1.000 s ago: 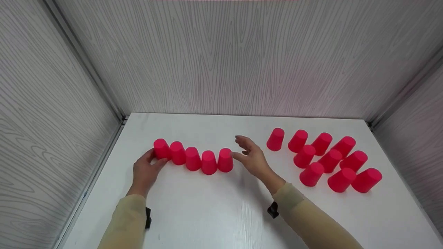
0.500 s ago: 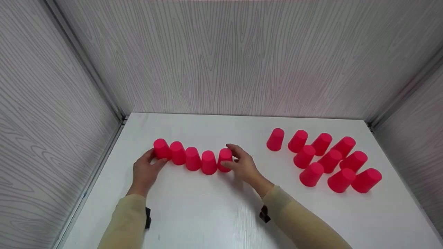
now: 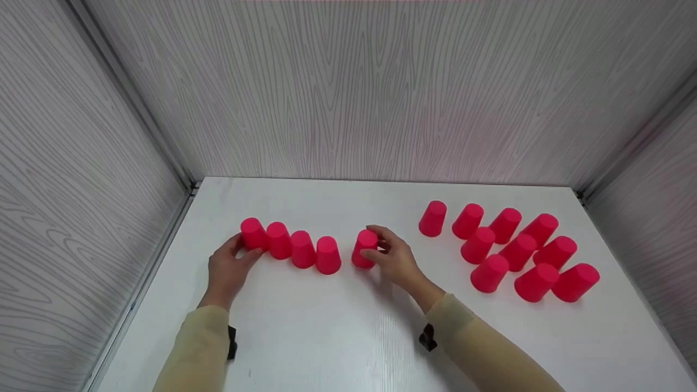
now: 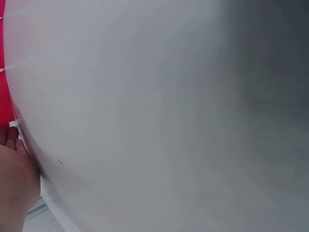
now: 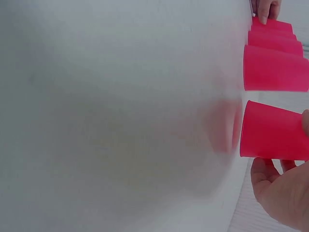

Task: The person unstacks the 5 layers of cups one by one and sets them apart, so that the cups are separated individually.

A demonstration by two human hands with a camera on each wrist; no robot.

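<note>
Four upside-down red cups stand side by side in a slightly bent row at the left; "several" fits the whole group of such cups here. My left hand [image 3: 228, 268] holds the leftmost cup [image 3: 254, 234] between thumb and fingers. At the row's right end stands another cup [image 3: 328, 255]. Apart from it, my right hand [image 3: 400, 262] grips a red cup [image 3: 365, 249] by its side, thumb in front and fingers behind. In the right wrist view this gripped cup [image 5: 273, 130] is slightly tilted, its rim near the table. The left wrist view catches only part of the left hand [image 4: 17, 179].
On the right of the white table [image 3: 316, 332] stand several more upside-down red cups [image 3: 518, 252], grouped in rows. Grey wood-grain panels [image 3: 348, 92] rise behind the table and at both sides.
My right hand has come to the rightmost cup of the row, taken hold of it and moved it right, opening a gap. The left hand stays on its cup.
</note>
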